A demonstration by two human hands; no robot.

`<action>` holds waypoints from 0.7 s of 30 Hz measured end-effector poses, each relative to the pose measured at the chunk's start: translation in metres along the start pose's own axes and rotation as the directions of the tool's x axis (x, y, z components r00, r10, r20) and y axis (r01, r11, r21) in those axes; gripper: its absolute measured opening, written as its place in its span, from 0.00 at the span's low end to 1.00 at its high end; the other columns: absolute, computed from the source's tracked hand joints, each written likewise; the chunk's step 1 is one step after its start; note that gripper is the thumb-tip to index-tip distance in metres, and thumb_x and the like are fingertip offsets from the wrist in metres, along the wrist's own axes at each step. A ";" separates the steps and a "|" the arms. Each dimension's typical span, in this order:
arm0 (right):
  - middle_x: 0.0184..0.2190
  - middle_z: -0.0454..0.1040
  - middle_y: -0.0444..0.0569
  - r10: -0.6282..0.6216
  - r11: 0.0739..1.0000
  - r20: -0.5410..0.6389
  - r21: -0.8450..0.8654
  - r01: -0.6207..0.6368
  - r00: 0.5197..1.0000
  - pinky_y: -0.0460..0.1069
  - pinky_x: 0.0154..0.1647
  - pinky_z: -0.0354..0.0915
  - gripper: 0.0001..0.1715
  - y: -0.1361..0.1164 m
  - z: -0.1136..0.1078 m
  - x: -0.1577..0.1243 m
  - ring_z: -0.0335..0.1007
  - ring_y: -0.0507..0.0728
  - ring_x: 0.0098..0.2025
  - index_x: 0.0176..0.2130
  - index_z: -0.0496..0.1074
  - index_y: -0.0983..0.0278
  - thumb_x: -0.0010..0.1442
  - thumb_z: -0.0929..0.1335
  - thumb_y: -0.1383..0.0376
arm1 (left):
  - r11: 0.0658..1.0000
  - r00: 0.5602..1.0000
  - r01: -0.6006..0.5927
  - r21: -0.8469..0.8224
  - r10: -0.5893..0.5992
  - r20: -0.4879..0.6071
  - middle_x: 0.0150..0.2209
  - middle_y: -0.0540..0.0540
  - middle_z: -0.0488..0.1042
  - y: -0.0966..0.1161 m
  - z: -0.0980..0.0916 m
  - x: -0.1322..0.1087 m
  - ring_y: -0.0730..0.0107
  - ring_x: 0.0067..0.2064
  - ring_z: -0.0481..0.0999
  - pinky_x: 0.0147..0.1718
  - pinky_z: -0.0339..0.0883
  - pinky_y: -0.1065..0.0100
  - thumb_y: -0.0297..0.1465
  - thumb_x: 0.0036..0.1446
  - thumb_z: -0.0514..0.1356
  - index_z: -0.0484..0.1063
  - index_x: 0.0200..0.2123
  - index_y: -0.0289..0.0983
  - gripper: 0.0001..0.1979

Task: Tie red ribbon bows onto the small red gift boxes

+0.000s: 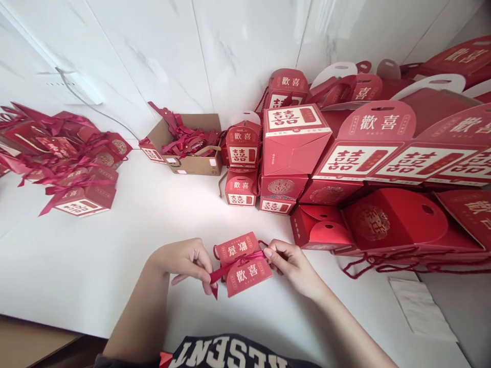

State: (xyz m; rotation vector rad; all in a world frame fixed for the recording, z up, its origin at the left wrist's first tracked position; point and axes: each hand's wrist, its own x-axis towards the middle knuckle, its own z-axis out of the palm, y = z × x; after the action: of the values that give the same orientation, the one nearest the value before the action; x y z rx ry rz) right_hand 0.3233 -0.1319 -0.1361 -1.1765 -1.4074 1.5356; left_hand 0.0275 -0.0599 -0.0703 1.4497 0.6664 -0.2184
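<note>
A small red gift box (pixel 251 276) with white characters stands in front of me on the white table, its two top flaps folded down. Across the flaps runs a dark red ribbon (pixel 229 267), gathered at the middle. My left hand (pixel 192 265) pinches one ribbon end at the box's left, and a short tail hangs below the fingers. At the right side, my right hand (pixel 292 263) is closed on the other ribbon end, close to a dark red cord handle. The box's lower body is mostly hidden under the flaps.
Behind the box, a brown cardboard box (pixel 197 164) holds loose red ribbons (pixel 192 140). Red boxes tied with ribbons (pixel 82 189) stand at the left. Many larger red gift boxes (pixel 368 148) are stacked at the right. White tissue (pixel 420 306) lies near the right edge.
</note>
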 end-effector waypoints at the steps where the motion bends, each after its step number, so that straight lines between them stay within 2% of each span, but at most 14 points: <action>1: 0.23 0.62 0.42 -0.002 1.000 0.000 -0.005 0.002 1.000 0.46 0.28 0.53 0.23 -0.001 0.001 -0.001 0.54 0.50 0.26 0.27 0.63 0.63 0.65 0.64 0.50 | 1.000 1.000 -0.002 0.014 0.002 0.014 0.26 0.40 0.79 0.004 0.002 -0.003 0.79 0.12 0.60 0.10 0.51 0.73 0.39 0.59 0.61 0.83 0.39 0.36 0.15; 3: 0.23 0.61 0.41 -0.004 1.000 0.001 0.004 0.004 1.000 0.46 0.27 0.52 0.23 -0.003 0.003 -0.002 0.53 0.49 0.25 0.27 0.63 0.63 0.64 0.64 0.50 | 0.996 0.998 -0.060 0.067 0.060 -0.003 0.27 0.39 0.79 0.009 0.005 -0.005 0.75 0.17 0.66 0.14 0.58 0.73 0.39 0.58 0.61 0.83 0.39 0.37 0.14; 5: 0.22 0.60 0.40 -0.004 0.999 0.005 0.033 0.003 1.000 0.46 0.26 0.52 0.23 -0.005 0.004 -0.003 0.53 0.49 0.24 0.27 0.62 0.63 0.64 0.64 0.49 | 0.974 0.974 -0.191 0.125 0.205 -0.102 0.29 0.39 0.78 0.010 0.006 -0.004 0.71 0.25 0.71 0.23 0.65 0.72 0.39 0.55 0.65 0.84 0.35 0.38 0.12; 7: 0.22 0.61 0.40 -0.001 0.998 0.009 0.064 0.001 1.000 0.45 0.26 0.52 0.24 -0.006 0.004 -0.003 0.54 0.49 0.24 0.27 0.62 0.63 0.64 0.64 0.49 | 0.920 0.893 -0.349 0.179 0.384 -0.234 0.32 0.40 0.76 0.006 0.007 0.003 0.69 0.31 0.73 0.31 0.68 0.70 0.39 0.50 0.69 0.84 0.29 0.39 0.10; 9: 0.21 0.61 0.40 -0.003 0.996 0.018 0.084 0.002 1.000 0.45 0.26 0.53 0.24 -0.006 0.003 -0.002 0.55 0.49 0.24 0.27 0.62 0.63 0.64 0.64 0.48 | 0.848 0.779 -0.481 0.223 0.530 -0.336 0.41 0.39 0.76 0.002 0.007 0.013 0.64 0.39 0.75 0.42 0.69 0.64 0.40 0.46 0.71 0.83 0.25 0.40 0.10; 10: 0.21 0.61 0.40 -0.004 0.996 0.021 0.092 0.002 1.000 0.45 0.25 0.53 0.24 -0.005 0.003 -0.002 0.55 0.48 0.23 0.27 0.63 0.64 0.63 0.65 0.48 | 0.815 0.736 -0.529 0.237 0.580 -0.350 0.47 0.37 0.75 0.000 0.008 0.019 0.58 0.46 0.74 0.49 0.67 0.59 0.41 0.46 0.71 0.83 0.24 0.40 0.10; 11: 0.21 0.61 0.40 -0.007 0.995 0.022 0.101 0.004 1.000 0.45 0.25 0.53 0.25 -0.004 0.002 -0.001 0.56 0.48 0.23 0.26 0.63 0.64 0.63 0.65 0.48 | 0.790 0.712 -0.565 0.237 0.612 -0.344 0.51 0.37 0.75 -0.001 0.009 0.025 0.52 0.53 0.72 0.56 0.61 0.54 0.41 0.46 0.71 0.82 0.23 0.40 0.11; 13: 0.21 0.62 0.40 -0.002 0.992 0.024 0.123 -0.001 1.000 0.45 0.25 0.54 0.25 -0.002 0.002 0.001 0.56 0.48 0.22 0.26 0.63 0.64 0.62 0.66 0.48 | 0.771 0.709 -0.608 0.189 0.635 -0.308 0.51 0.38 0.77 -0.003 0.012 0.038 0.46 0.62 0.65 0.64 0.45 0.47 0.42 0.47 0.70 0.82 0.21 0.41 0.12; 15: 0.20 0.62 0.39 0.011 0.989 0.024 0.150 -0.015 1.000 0.45 0.25 0.55 0.25 0.000 0.001 0.002 0.57 0.48 0.22 0.26 0.63 0.64 0.62 0.66 0.47 | 0.774 0.716 -0.619 0.132 0.625 -0.310 0.41 0.39 0.82 -0.003 0.016 0.049 0.48 0.61 0.67 0.67 0.33 0.47 0.42 0.50 0.69 0.82 0.23 0.42 0.11; 17: 0.20 0.62 0.39 0.021 0.985 0.024 0.172 -0.025 0.999 0.45 0.24 0.55 0.25 0.001 0.001 0.003 0.57 0.48 0.21 0.26 0.63 0.64 0.61 0.66 0.47 | 0.791 0.713 -0.600 0.117 0.595 -0.371 0.31 0.41 0.83 -0.002 0.020 0.057 0.51 0.57 0.72 0.67 0.28 0.48 0.40 0.52 0.67 0.83 0.27 0.42 0.09; 21: 0.19 0.62 0.39 0.016 0.981 0.018 0.195 -0.019 1.000 0.44 0.23 0.54 0.25 -0.001 -0.001 0.004 0.56 0.47 0.20 0.26 0.64 0.64 0.61 0.67 0.47 | 0.844 0.705 -0.509 0.171 0.523 -0.480 0.26 0.44 0.81 0.001 0.023 0.064 0.59 0.51 0.76 0.68 0.29 0.52 0.36 0.55 0.66 0.82 0.26 0.40 0.09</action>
State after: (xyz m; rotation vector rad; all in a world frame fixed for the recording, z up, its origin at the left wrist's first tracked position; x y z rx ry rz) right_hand 0.3226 -0.1278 -0.1355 -1.0624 -1.2278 1.6575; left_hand 0.0855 -0.0656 -0.1046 1.6762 0.6444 0.6331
